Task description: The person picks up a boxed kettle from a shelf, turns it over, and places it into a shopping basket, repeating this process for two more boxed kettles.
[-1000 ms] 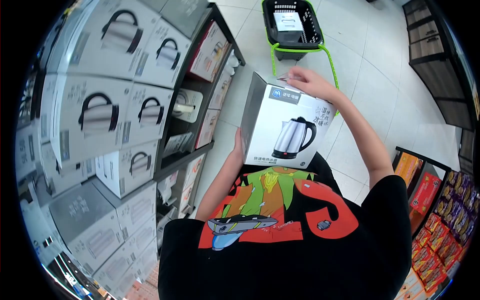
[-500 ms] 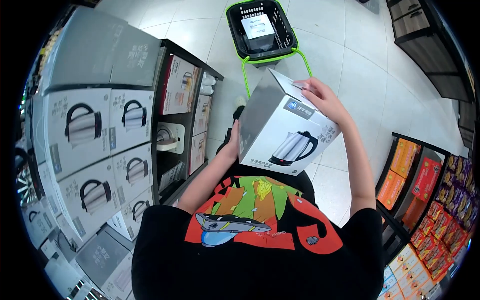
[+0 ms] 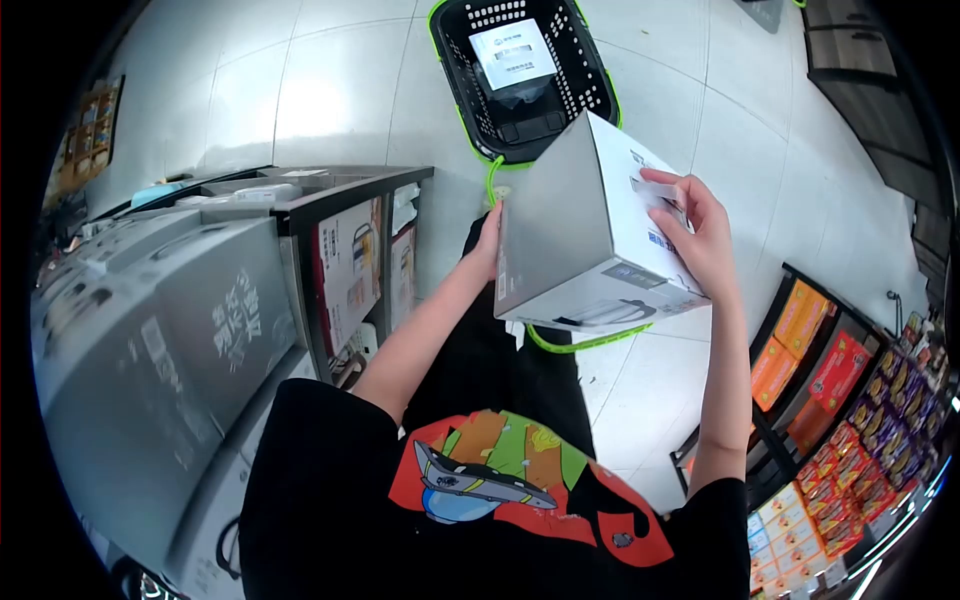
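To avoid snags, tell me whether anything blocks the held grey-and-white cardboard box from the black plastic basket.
Nothing visible between held box and basket; its green handle shows partly behind that box, and a white box sits inside.

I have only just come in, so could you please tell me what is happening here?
A person holds a tilted white and grey box, left hand at its side, the right hand's fingers at the handle strip on top. Beyond it, a black basket on the floor holds another box.

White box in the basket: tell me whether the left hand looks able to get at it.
Probably not: the left hand is busy supporting the larger box. The open basket does leave the white box uncovered.
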Action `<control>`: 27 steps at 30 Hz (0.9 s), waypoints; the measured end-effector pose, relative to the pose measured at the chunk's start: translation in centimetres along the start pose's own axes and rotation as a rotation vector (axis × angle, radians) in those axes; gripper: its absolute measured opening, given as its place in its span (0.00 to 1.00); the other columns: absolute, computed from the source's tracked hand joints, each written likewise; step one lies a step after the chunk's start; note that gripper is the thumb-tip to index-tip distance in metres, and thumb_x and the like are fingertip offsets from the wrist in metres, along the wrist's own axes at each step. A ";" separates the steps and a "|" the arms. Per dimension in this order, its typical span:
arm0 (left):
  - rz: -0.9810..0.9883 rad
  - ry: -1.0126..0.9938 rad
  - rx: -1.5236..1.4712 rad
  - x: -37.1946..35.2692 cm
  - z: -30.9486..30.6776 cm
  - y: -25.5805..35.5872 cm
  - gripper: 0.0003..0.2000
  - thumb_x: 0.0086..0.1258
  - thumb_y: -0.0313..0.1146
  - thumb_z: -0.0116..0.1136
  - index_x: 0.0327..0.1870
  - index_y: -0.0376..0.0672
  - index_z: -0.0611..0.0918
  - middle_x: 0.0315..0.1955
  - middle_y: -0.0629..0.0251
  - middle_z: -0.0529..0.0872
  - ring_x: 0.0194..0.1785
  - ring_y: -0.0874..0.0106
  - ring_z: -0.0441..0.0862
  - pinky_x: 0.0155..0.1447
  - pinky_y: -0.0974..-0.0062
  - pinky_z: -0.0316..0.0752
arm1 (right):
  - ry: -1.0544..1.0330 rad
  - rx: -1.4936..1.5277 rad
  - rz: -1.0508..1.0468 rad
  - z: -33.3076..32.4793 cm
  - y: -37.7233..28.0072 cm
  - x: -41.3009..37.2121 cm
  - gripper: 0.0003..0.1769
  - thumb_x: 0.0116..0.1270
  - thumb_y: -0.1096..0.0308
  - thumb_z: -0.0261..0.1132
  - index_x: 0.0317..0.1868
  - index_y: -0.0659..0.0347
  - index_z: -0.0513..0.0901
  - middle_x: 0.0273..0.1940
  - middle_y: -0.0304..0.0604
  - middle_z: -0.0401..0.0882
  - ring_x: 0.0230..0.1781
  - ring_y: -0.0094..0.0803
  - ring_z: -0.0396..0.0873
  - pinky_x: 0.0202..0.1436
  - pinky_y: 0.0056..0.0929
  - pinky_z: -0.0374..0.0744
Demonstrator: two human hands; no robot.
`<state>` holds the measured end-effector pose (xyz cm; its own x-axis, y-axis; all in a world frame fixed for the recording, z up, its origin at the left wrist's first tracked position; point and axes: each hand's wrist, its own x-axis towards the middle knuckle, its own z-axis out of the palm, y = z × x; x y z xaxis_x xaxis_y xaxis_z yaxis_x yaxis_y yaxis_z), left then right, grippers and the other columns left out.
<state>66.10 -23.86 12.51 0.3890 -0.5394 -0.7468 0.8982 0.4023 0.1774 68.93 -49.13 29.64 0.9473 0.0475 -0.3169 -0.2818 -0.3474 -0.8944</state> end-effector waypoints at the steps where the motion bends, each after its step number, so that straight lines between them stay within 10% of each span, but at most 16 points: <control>1: 0.009 -0.014 -0.036 1.5 -0.4 2.2 0.33 0.65 0.60 0.24 0.62 0.44 0.63 0.56 0.57 0.68 0.57 0.61 0.67 0.59 0.61 0.63 | 0.001 -0.036 -0.035 0.7 -0.8 2.3 0.18 0.52 0.76 0.62 0.24 0.59 0.56 0.47 0.43 0.77 0.40 0.23 0.68 0.45 0.20 0.67; 8: 0.130 0.050 -0.073 14.1 -3.9 12.5 0.34 0.64 0.63 0.25 0.61 0.45 0.64 0.57 0.58 0.68 0.59 0.61 0.65 0.59 0.59 0.63 | 0.014 -0.353 -0.279 5.0 0.0 16.4 0.20 0.51 0.74 0.65 0.23 0.61 0.57 0.46 0.47 0.77 0.61 0.44 0.62 0.55 0.31 0.69; 20: 0.326 0.197 -0.051 27.3 -11.5 18.2 0.32 0.67 0.59 0.19 0.59 0.43 0.64 0.56 0.59 0.68 0.58 0.64 0.66 0.60 0.64 0.62 | -0.079 -0.570 -0.318 9.5 10.7 28.0 0.18 0.52 0.73 0.65 0.22 0.62 0.59 0.49 0.48 0.75 0.58 0.48 0.65 0.51 0.33 0.72; 27: 0.117 0.390 0.040 28.5 -11.5 17.6 0.30 0.68 0.57 0.20 0.62 0.45 0.60 0.60 0.60 0.62 0.64 0.65 0.57 0.67 0.63 0.48 | -0.200 -0.670 -0.252 12.7 14.7 28.4 0.14 0.51 0.74 0.64 0.22 0.66 0.65 0.51 0.50 0.73 0.57 0.52 0.65 0.49 0.36 0.73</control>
<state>90.64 -23.59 -13.01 0.3895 -0.1678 -0.9056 0.8626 0.4110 0.2949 89.76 -41.03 3.47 0.9071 0.3486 -0.2357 0.1548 -0.7973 -0.5835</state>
